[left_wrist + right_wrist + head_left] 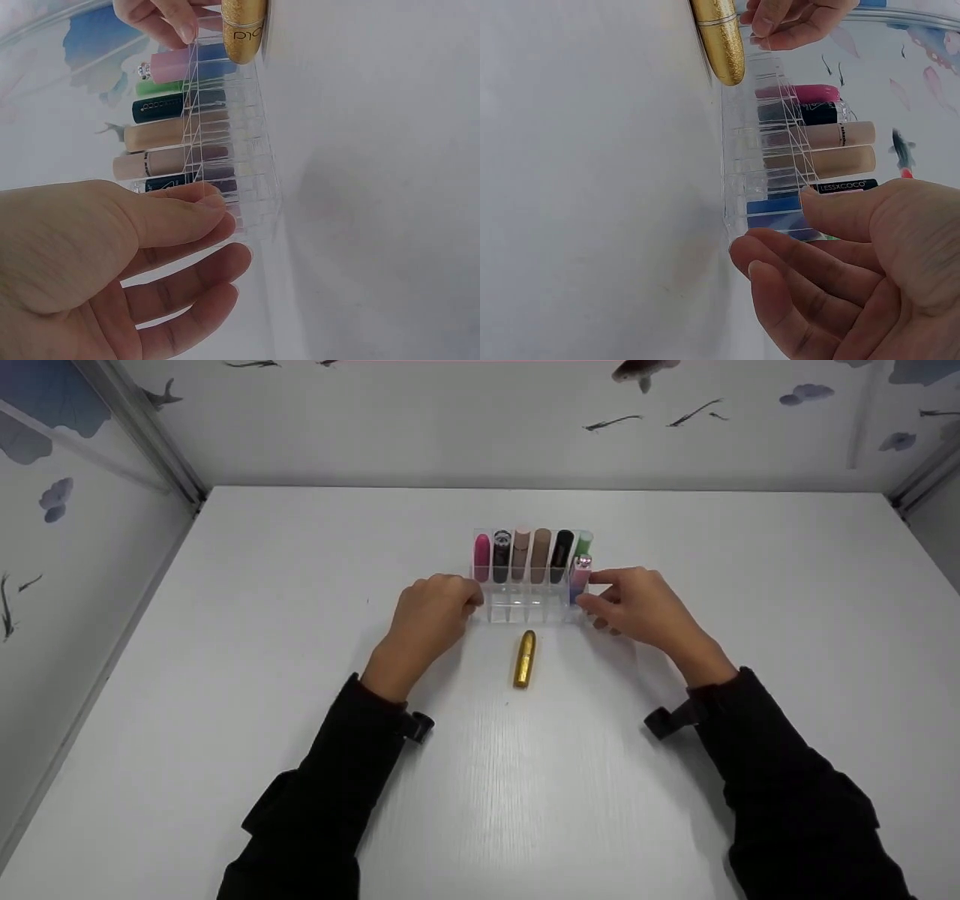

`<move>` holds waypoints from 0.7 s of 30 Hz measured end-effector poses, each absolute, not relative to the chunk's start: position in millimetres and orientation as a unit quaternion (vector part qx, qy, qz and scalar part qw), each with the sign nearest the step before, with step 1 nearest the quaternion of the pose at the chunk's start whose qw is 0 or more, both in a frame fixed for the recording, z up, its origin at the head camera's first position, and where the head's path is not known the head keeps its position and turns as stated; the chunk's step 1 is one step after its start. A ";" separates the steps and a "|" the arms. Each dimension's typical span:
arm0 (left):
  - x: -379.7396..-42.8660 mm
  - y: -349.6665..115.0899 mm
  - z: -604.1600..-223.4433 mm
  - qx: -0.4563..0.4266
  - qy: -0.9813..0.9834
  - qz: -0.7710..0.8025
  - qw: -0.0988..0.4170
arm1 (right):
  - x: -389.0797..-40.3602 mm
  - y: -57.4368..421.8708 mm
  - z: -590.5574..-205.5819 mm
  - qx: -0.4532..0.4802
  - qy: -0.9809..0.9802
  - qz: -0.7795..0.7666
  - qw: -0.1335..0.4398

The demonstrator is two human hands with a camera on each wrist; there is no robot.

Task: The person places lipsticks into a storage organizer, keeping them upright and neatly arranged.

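Observation:
A clear plastic lipstick holder [529, 604] stands on the table, its back row filled with several lipsticks. A pink and blue lipstick [580, 574] sits in the front row at the right end. My left hand [441, 611] pinches the holder's left end between thumb and index finger, the other fingers loosely bent. At the opposite end my right hand [630, 604] grips the holder's side wall, thumb by the pink and blue tube. Nearer to me, a gold lipstick [525, 658] lies on the table in front of the holder.
The white table [502, 795] spreads around the holder on all sides. Behind it rises a white panel [450, 427] printed with fish and leaves, and a similar panel [82, 562] borders the left side.

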State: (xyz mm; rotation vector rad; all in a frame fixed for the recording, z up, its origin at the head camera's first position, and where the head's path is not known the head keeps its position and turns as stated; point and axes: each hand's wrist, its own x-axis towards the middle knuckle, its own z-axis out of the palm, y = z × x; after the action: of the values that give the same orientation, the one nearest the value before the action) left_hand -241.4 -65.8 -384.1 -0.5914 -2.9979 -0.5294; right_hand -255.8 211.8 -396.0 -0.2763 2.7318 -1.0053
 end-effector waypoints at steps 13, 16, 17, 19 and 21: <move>-240.5 -65.4 -383.4 -0.192 -0.966 -0.170 0.028 | -255.1 210.0 -396.0 -0.086 0.926 -0.348 0.119; -240.5 -65.1 -383.1 -0.190 -0.966 -0.171 0.025 | -255.5 210.1 -396.0 -0.084 0.925 -0.349 0.125; -240.6 -65.1 -383.1 -0.190 -0.966 -0.171 0.024 | -255.7 210.2 -396.0 -0.084 0.925 -0.348 0.127; -240.6 -65.2 -383.1 -0.190 -0.966 -0.172 0.024 | -256.1 210.4 -396.0 -0.082 0.925 -0.347 0.131; -240.6 -65.3 -383.3 -0.189 -0.966 -0.172 0.023 | -256.3 210.6 -395.9 -0.080 0.925 -0.346 0.135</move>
State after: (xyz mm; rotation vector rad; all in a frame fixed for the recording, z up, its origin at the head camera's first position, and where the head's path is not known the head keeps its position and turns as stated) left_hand -240.6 -65.3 -383.3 -0.5859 -2.9917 -0.5333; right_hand -256.3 210.6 -395.9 -0.2331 2.6798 -1.0021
